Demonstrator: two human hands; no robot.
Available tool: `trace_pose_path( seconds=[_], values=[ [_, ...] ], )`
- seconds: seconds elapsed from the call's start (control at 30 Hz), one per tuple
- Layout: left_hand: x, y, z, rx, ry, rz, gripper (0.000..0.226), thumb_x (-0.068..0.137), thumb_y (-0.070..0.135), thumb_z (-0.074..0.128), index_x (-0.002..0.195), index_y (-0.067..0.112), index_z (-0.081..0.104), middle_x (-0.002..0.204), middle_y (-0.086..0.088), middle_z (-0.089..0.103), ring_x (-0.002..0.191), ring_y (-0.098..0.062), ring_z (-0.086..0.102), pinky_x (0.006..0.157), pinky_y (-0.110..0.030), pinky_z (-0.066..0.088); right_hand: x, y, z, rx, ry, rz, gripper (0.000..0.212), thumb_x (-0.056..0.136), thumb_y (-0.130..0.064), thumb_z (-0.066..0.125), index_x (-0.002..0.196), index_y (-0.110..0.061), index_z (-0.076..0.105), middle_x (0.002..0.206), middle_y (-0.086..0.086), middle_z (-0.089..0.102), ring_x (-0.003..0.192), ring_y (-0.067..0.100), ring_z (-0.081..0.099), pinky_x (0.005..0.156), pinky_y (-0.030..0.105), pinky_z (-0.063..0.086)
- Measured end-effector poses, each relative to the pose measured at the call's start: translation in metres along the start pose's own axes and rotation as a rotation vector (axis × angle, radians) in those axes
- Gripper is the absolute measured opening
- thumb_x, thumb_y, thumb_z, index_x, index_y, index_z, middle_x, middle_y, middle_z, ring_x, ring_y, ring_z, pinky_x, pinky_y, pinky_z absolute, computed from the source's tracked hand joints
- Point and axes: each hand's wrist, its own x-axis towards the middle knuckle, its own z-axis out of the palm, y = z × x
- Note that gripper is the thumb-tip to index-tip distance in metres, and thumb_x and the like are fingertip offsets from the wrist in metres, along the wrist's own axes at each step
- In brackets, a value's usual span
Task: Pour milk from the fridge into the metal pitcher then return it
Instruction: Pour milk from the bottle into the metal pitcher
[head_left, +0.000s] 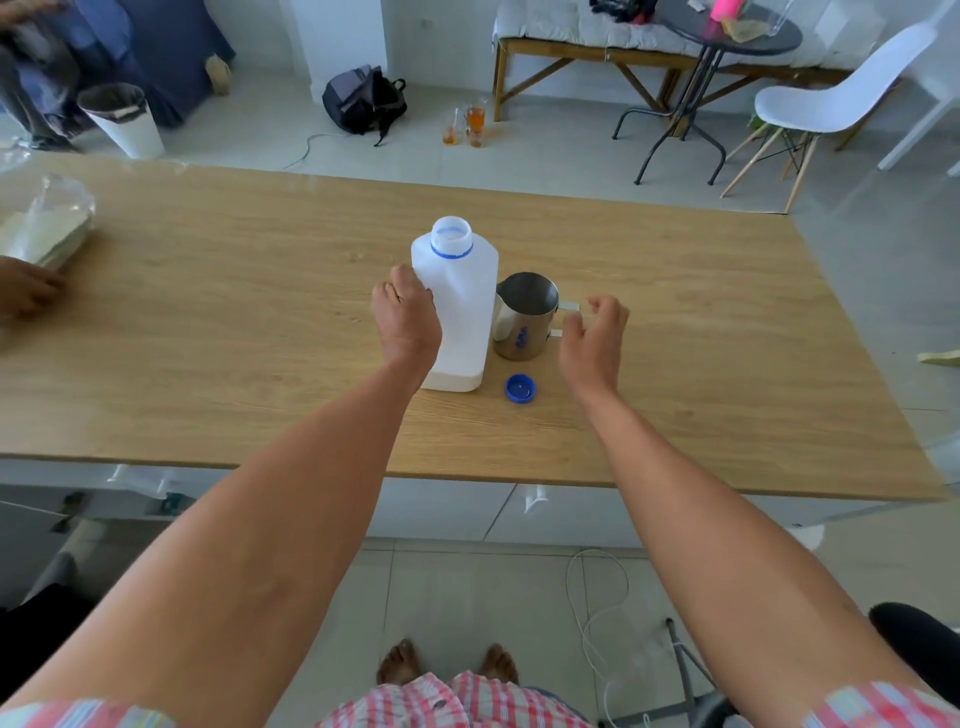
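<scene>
A white plastic milk jug stands upright near the middle of the wooden table, its mouth uncapped with a blue ring around the neck. My left hand grips the jug's left side. Touching the jug on its right stands the metal pitcher, its handle pointing right. My right hand hovers just right of that handle with fingers loosely curled, holding nothing. The blue cap lies on the table in front of the pitcher.
Another person's hand rests at the table's left edge by a plastic bag. Beyond the table are a white bin, a backpack, glasses on the floor, a round black table and a white chair.
</scene>
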Motion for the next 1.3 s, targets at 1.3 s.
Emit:
trace_pose_path(
  seconds=[1.3],
  values=[
    [0.003,0.051,0.016,1.103,-0.291,0.271,0.038,0.094,0.038,0.038,0.069,0.011,0.044,0.068,-0.003,0.046,0.056,-0.021,0.04,0.055,-0.032,0.03,0.013,-0.008,-0.005,0.159,-0.405,0.475,0.018,0.1,-0.009,0.054,0.088,-0.015,0.065,0.08,0.009,0.055,0.049,0.015,0.031,0.042,0.021,0.022]
  ],
)
